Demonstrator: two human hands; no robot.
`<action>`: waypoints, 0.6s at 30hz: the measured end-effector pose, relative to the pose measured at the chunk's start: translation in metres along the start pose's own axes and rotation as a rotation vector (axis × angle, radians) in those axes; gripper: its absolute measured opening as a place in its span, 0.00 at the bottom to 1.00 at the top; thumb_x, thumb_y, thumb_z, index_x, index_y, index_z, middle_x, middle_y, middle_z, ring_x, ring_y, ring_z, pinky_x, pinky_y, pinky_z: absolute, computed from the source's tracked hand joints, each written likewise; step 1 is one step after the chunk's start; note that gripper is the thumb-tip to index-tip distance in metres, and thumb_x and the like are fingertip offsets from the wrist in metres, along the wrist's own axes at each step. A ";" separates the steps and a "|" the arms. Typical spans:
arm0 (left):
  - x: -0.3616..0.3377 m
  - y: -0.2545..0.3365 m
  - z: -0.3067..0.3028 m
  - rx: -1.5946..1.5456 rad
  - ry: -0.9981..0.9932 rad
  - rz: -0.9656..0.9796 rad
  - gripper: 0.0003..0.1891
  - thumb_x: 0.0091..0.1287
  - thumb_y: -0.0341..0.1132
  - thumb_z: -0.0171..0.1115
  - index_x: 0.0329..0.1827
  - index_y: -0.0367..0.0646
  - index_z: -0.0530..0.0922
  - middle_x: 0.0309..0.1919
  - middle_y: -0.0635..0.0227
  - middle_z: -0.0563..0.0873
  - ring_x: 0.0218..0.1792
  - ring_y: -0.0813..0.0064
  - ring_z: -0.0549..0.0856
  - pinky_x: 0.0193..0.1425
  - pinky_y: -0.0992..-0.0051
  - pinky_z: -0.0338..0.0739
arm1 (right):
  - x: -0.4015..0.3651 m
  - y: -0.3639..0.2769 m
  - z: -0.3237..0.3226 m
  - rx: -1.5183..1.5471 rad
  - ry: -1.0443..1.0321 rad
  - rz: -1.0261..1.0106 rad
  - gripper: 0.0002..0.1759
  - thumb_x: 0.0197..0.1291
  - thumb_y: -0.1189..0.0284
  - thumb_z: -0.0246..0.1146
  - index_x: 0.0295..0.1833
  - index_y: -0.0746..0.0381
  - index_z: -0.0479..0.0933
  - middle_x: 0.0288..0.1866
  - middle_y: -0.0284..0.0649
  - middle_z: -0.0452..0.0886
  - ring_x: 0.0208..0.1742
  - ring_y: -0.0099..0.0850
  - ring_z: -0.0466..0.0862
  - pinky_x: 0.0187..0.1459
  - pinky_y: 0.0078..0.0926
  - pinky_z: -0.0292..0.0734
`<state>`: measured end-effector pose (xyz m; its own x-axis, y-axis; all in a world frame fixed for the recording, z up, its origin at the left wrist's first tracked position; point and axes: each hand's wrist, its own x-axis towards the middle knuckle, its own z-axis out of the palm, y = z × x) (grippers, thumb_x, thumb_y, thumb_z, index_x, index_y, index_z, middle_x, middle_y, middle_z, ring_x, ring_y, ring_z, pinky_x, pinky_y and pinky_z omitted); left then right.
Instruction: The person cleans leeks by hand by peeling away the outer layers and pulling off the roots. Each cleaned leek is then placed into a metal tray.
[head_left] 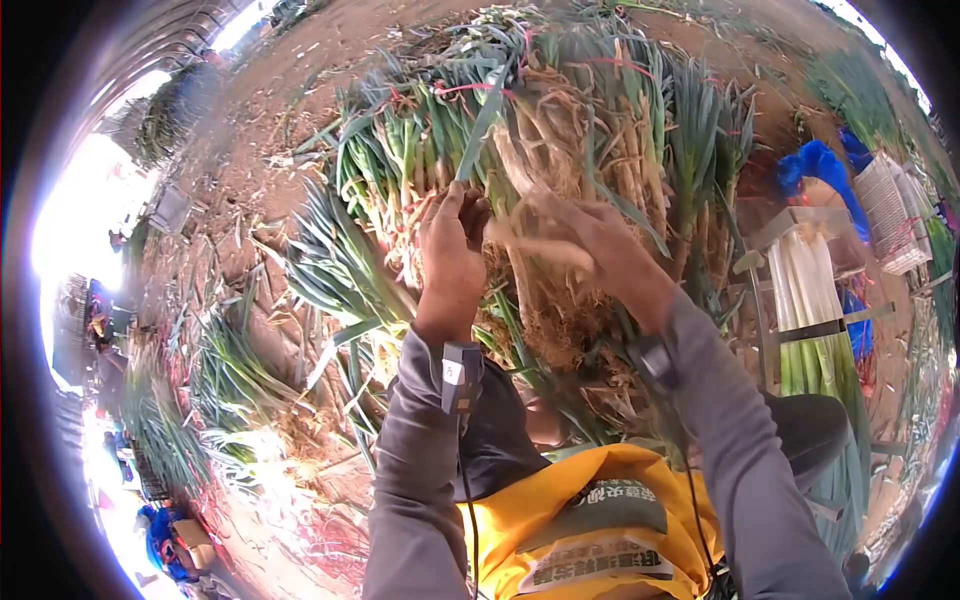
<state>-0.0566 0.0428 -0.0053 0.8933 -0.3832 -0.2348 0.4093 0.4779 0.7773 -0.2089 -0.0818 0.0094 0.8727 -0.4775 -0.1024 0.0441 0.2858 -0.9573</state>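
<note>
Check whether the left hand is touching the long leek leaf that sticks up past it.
Touching. The head view shows the left hand with its fingers pinching the lower end of the long leek leaf.

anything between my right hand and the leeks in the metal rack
Yes: the pile's right-edge leeks lie between the right hand and the racked leeks, then the rack itself, its left side coming first.
</note>
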 end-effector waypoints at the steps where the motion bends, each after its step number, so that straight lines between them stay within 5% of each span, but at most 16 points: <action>1: 0.005 -0.002 -0.003 0.038 0.047 -0.021 0.09 0.79 0.37 0.57 0.49 0.39 0.79 0.37 0.65 0.85 0.34 0.74 0.85 0.40 0.75 0.83 | -0.012 -0.009 -0.013 0.049 -0.080 0.171 0.18 0.71 0.58 0.66 0.50 0.64 0.84 0.35 0.32 0.83 0.32 0.19 0.79 0.31 0.18 0.75; 2: 0.018 -0.011 -0.010 0.038 0.051 -0.008 0.09 0.79 0.37 0.57 0.49 0.39 0.79 0.37 0.65 0.85 0.34 0.74 0.85 0.40 0.75 0.83 | -0.036 -0.020 -0.015 0.053 -0.070 0.174 0.20 0.72 0.57 0.65 0.49 0.66 0.83 0.34 0.32 0.83 0.30 0.17 0.78 0.30 0.17 0.75; 4: 0.041 -0.031 -0.022 0.128 0.010 -0.146 0.21 0.81 0.42 0.55 0.64 0.32 0.73 0.39 0.59 0.84 0.44 0.68 0.86 0.51 0.68 0.84 | -0.084 -0.031 -0.026 -0.079 -0.148 0.142 0.21 0.73 0.56 0.64 0.50 0.66 0.83 0.34 0.33 0.84 0.29 0.15 0.78 0.30 0.15 0.75; 6: 0.025 -0.038 0.001 0.141 0.025 -0.220 0.21 0.82 0.43 0.52 0.65 0.33 0.70 0.39 0.58 0.84 0.43 0.64 0.86 0.53 0.64 0.84 | -0.125 -0.042 -0.045 -0.268 -0.302 0.186 0.21 0.74 0.57 0.63 0.54 0.66 0.83 0.35 0.32 0.85 0.32 0.13 0.78 0.33 0.16 0.76; 8: 0.044 -0.066 -0.013 -0.045 -0.373 -0.300 0.21 0.83 0.43 0.49 0.63 0.33 0.72 0.40 0.57 0.84 0.43 0.61 0.87 0.53 0.64 0.86 | -0.161 -0.043 -0.057 -0.329 -0.376 0.282 0.21 0.74 0.59 0.63 0.57 0.67 0.82 0.35 0.31 0.86 0.34 0.13 0.79 0.35 0.17 0.77; 9: 0.054 -0.079 -0.019 -0.146 -0.401 -0.360 0.20 0.83 0.43 0.48 0.63 0.33 0.73 0.43 0.56 0.84 0.44 0.63 0.87 0.48 0.68 0.87 | -0.180 -0.037 -0.062 -0.339 -0.408 0.280 0.21 0.74 0.60 0.63 0.59 0.67 0.81 0.34 0.33 0.86 0.36 0.14 0.80 0.36 0.18 0.78; 10: 0.041 -0.076 -0.009 -0.151 -0.400 -0.369 0.20 0.83 0.43 0.48 0.63 0.33 0.73 0.43 0.56 0.84 0.44 0.63 0.87 0.48 0.68 0.87 | -0.193 -0.036 -0.068 -0.350 -0.436 0.272 0.20 0.73 0.62 0.63 0.60 0.66 0.80 0.34 0.35 0.87 0.37 0.15 0.82 0.38 0.20 0.80; 12: 0.007 -0.056 0.023 0.010 -0.090 -0.368 0.16 0.83 0.45 0.49 0.55 0.41 0.78 0.40 0.62 0.84 0.39 0.65 0.86 0.41 0.63 0.84 | -0.213 -0.053 -0.082 -0.574 -0.569 0.307 0.19 0.73 0.63 0.63 0.60 0.65 0.80 0.35 0.38 0.87 0.38 0.18 0.85 0.40 0.23 0.81; 13: 0.001 -0.060 0.016 0.293 -0.460 0.197 0.17 0.80 0.47 0.55 0.59 0.43 0.78 0.42 0.64 0.85 0.40 0.67 0.86 0.40 0.67 0.84 | -0.219 -0.059 -0.088 -0.796 -0.714 0.339 0.18 0.73 0.64 0.63 0.61 0.64 0.80 0.36 0.42 0.88 0.38 0.21 0.87 0.41 0.25 0.82; 14: 0.004 -0.062 0.016 0.290 -0.460 0.192 0.17 0.80 0.47 0.55 0.59 0.43 0.78 0.42 0.64 0.85 0.40 0.67 0.86 0.40 0.67 0.84 | -0.224 -0.059 -0.093 -0.797 -0.712 0.345 0.18 0.73 0.64 0.63 0.61 0.64 0.80 0.36 0.42 0.88 0.38 0.21 0.87 0.41 0.25 0.82; 16: 0.005 -0.055 0.032 -0.071 -0.384 -0.270 0.20 0.76 0.47 0.62 0.62 0.43 0.79 0.43 0.67 0.86 0.40 0.71 0.86 0.40 0.70 0.84 | -0.233 -0.057 -0.107 -0.860 -0.688 0.493 0.19 0.72 0.60 0.64 0.60 0.60 0.81 0.40 0.47 0.88 0.41 0.32 0.90 0.41 0.32 0.82; 18: -0.010 -0.053 0.049 -0.099 -0.469 -0.194 0.17 0.74 0.44 0.66 0.58 0.44 0.80 0.43 0.70 0.86 0.40 0.73 0.86 0.40 0.72 0.84 | -0.229 -0.012 -0.138 -1.002 -0.688 0.347 0.22 0.68 0.56 0.67 0.60 0.59 0.81 0.43 0.45 0.89 0.42 0.41 0.90 0.44 0.37 0.82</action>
<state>-0.0967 -0.0176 -0.0157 0.6293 -0.7745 -0.0642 0.5948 0.4269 0.6812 -0.4764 -0.0909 0.0073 0.8495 0.1122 -0.5155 -0.3616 -0.5877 -0.7237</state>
